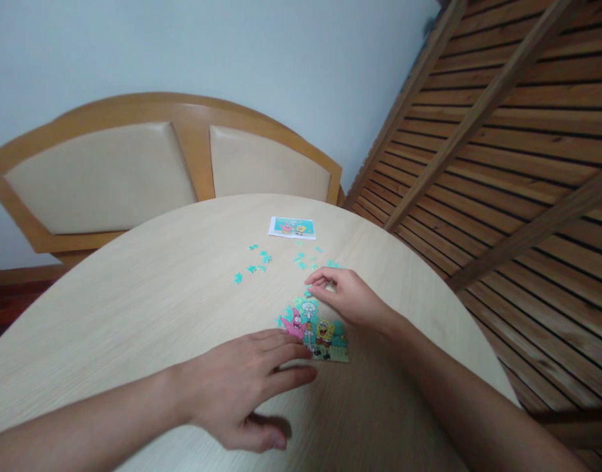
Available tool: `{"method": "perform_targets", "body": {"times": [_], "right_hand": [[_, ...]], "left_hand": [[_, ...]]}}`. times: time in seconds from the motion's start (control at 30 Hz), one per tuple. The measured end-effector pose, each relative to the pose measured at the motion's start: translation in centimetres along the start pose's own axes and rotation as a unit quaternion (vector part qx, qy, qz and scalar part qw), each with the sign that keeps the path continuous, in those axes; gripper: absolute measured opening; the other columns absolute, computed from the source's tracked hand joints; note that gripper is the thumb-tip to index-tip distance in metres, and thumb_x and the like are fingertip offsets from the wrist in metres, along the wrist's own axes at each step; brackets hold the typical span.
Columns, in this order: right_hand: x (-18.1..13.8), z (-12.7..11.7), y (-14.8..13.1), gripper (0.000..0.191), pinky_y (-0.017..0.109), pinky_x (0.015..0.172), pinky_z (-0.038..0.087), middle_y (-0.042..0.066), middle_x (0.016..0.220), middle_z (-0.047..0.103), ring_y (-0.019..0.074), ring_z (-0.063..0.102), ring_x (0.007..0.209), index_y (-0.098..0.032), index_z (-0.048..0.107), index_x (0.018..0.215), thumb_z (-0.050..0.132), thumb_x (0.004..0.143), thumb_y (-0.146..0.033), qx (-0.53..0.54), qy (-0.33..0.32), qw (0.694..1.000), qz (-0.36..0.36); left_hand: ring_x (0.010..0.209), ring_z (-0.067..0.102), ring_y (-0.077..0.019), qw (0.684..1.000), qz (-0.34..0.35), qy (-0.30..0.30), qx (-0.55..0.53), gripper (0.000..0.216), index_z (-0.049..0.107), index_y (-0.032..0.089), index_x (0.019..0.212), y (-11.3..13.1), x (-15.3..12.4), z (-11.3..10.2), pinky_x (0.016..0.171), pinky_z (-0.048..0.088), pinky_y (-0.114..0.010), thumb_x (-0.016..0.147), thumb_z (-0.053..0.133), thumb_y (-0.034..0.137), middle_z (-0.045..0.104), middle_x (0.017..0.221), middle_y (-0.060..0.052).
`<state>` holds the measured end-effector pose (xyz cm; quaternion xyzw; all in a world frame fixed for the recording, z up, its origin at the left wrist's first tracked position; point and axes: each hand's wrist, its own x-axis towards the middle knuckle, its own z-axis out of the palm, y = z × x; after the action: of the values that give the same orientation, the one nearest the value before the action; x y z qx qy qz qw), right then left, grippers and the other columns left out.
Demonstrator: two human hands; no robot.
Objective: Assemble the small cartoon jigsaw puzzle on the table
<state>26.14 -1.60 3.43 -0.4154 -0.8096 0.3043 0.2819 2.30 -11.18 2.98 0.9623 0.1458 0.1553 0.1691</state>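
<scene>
A partly assembled jigsaw puzzle (324, 331) lies on the table, showing a pink starfish, a pale squid figure and a yellow sponge character on turquoise. My left hand (249, 377) is spread with its fingers apart, fingertips over the puzzle's lower left part, hiding some of it. At the puzzle's upper edge, my right hand (347, 295) pinches a small turquoise puzzle piece (308, 293) between thumb and fingers. Beyond the hands, loose turquoise pieces (265, 257) are scattered in a left group and a right group (300, 259).
A printed reference picture (294, 228) lies flat past the loose pieces. The round, pale wooden table (148, 314) has a curved far edge. Behind it stands a bench with cream padded backs (104, 174) against the wall. Wooden slats (517, 131) rise at the right.
</scene>
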Motion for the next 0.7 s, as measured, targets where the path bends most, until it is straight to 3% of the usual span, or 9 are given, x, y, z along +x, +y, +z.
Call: {"method": "perform_targets", "body": {"times": [0.2,0.7], "right_hand": [[-0.4,1.9,-1.3,0.013,0.029,0.083,0.055,0.003,0.096,0.078,0.0168,0.071,0.088,-0.02,0.075,0.096,0.066,0.087,-0.021,0.03,-0.035,0.999,-0.007],[-0.4,2.7,-1.0,0.011,0.03,0.082,0.053,0.003,0.093,0.078,0.0181,0.071,0.087,-0.02,0.076,0.092,0.069,0.085,-0.021,-0.014,-0.032,0.999,-0.01]], "left_hand": [[0.129,0.054,-0.0334,0.999,0.007,0.009,-0.034,0.064,0.049,0.014,0.141,0.2,0.3,-0.2,0.114,0.043,-0.049,0.092,0.054,0.056,0.057,0.138,-0.019],[0.128,0.055,-0.0328,1.0,0.007,0.002,-0.021,0.062,0.052,0.014,0.139,0.2,0.3,-0.1,0.115,0.042,-0.048,0.094,0.052,0.056,0.059,0.136,-0.019]]}}
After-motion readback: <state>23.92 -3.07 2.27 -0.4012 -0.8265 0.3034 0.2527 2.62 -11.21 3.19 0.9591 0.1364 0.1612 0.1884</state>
